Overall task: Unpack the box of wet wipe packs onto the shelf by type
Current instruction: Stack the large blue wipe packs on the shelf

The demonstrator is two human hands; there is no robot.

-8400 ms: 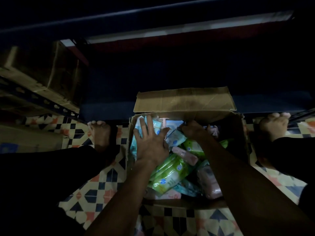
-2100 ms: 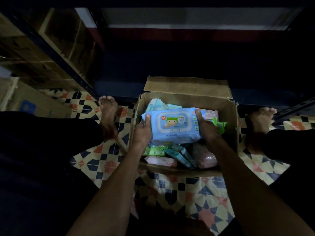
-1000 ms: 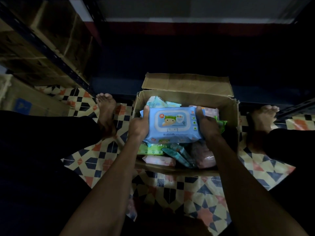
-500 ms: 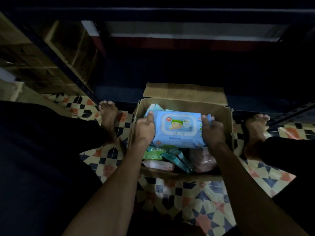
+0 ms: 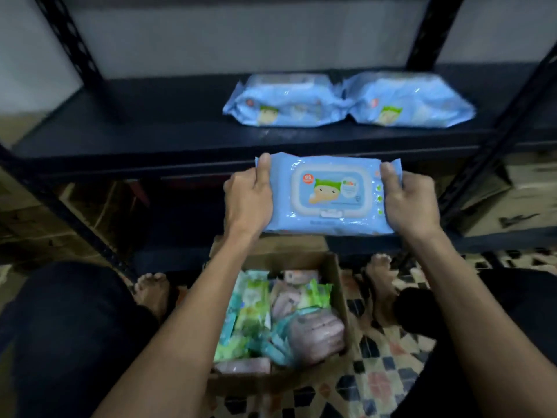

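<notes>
Both hands are gripping a light-blue plastic wet wipe pack with a cartoon-printed flip lid (image 5: 328,194), one at each short end. The left hand (image 5: 247,198) is clamping the left end with its thumb lying over the top face; the right hand (image 5: 410,200) is clamping the right end in the same way. The pack is hanging in the air, lid up and roughly level, just in front of the front edge of the dark metal shelf board (image 5: 144,131) and above the open brown cardboard box (image 5: 337,267) standing on the patterned tile floor (image 5: 388,372).

Two matching light-blue packs (image 5: 286,101) (image 5: 410,101) are lying side by side, touching, toward the back right of the shelf board. The box is holding many green, pink and teal packs (image 5: 271,315), so the unpacking appears to be at an early stage.

To do this step well, the held pack is best carried over the front edge, kept level, and set down flat with the two blue ones, either in front of them or just beside the left one, so that the type stays grouped. Bare board to the left is best left free for the other colours. Releasing both ends together, only once the base is resting on the board, should stop the soft pack from sagging or sliding off the front edge.
</notes>
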